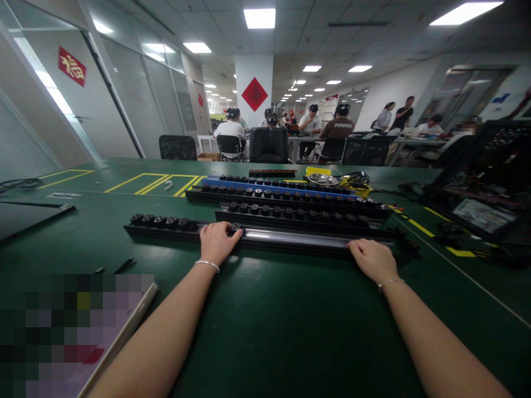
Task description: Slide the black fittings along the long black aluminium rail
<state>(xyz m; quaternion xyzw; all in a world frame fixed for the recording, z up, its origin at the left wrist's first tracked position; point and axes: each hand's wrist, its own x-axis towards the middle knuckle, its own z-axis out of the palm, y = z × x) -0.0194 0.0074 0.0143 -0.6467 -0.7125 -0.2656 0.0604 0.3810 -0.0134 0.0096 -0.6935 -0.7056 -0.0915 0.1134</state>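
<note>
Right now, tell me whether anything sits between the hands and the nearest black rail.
Nothing visible does. The left hand and the right hand both rest directly on the nearest black rail, apart from each other; the other rails lie behind it.

**Both hands on the nearest long rail**

A long black rail (265, 239) lies crosswise on the green desk (265, 331). The left hand (216, 242) rests on it, fingers (232, 234) touching a black knob at the end of a row of knobs on the rail's left part. The right hand (372, 258) lies palm down on the rail's bare right stretch. Beyond the rail lie three more knob-studded rails (290, 207), one blue. Beyond those, a metal dish (321, 178). Seated people work far behind.
</note>
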